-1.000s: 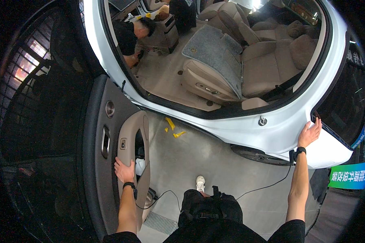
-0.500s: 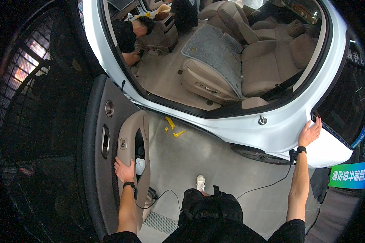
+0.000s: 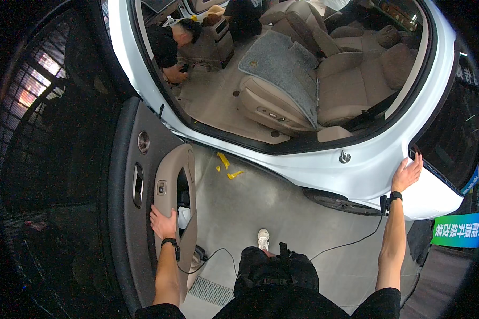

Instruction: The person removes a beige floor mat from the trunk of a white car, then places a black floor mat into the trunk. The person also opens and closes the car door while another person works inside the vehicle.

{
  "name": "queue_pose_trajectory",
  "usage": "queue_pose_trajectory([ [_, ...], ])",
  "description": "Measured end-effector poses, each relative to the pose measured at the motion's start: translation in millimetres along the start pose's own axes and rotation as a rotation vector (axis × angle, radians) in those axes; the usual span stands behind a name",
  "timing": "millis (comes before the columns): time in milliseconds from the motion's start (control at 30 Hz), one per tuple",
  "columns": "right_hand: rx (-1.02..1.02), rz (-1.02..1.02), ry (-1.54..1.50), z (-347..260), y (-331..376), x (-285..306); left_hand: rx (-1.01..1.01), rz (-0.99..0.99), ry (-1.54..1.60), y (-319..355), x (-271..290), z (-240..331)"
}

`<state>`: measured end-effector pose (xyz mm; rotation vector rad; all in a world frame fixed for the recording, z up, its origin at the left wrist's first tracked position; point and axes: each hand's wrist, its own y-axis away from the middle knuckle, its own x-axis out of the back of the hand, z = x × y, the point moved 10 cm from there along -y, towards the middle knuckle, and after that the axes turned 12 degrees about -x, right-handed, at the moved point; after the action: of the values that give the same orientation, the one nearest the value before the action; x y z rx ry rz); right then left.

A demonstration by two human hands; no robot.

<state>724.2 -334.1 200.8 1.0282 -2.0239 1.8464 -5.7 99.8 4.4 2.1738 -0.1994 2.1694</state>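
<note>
the left hand [image 3: 164, 222] lies on the tan armrest [image 3: 167, 198] of the door [image 3: 138, 239], fingers spread; the door stands swung out from the white car body [image 3: 356, 178], where the right hand [image 3: 406, 174] rests, fingers extended, just beside the dark rear window's [image 3: 449, 133] edge.

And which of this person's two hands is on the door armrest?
The left hand, on the beige armrest of the open door; the right hand instead rests on the white car body.

The person's black top [image 3: 282, 307] has short sleeves [image 3: 379, 304]; thin dark cables [image 3: 333, 249] run from 2 black wristbands [image 3: 395, 196]; 1 white shoe [image 3: 263, 239] shows.
</note>
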Motion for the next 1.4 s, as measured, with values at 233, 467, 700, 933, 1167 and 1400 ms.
queue_pose_trajectory([
  [233,0.0,0.005,0.007,0.6,0.1,0.1,-0.009,0.013,-0.014,0.6,0.8,1.4],
  [467,-0.005,-0.01,-0.009,1.5,0.4,-1.2,-0.002,0.015,-0.011,0.1,2.4,2.0],
  [700,-0.007,-0.011,-0.03,0.2,0.1,0.5,-0.001,0.009,-0.002,0.2,0.9,0.7],
  [933,-0.004,-0.001,-0.008,0.2,0.4,0.1,-0.001,0.0,-0.012,-1.1,-2.2,-0.6],
  [1167,-0.004,-0.016,-0.015,2.5,0.8,-2.9,0.003,0.019,-0.018,-0.9,0.6,0.5],
  [1400,-0.005,-0.003,-0.014,0.4,0.9,-0.9,0.001,0.017,-0.028,-1.2,2.1,1.2],
])
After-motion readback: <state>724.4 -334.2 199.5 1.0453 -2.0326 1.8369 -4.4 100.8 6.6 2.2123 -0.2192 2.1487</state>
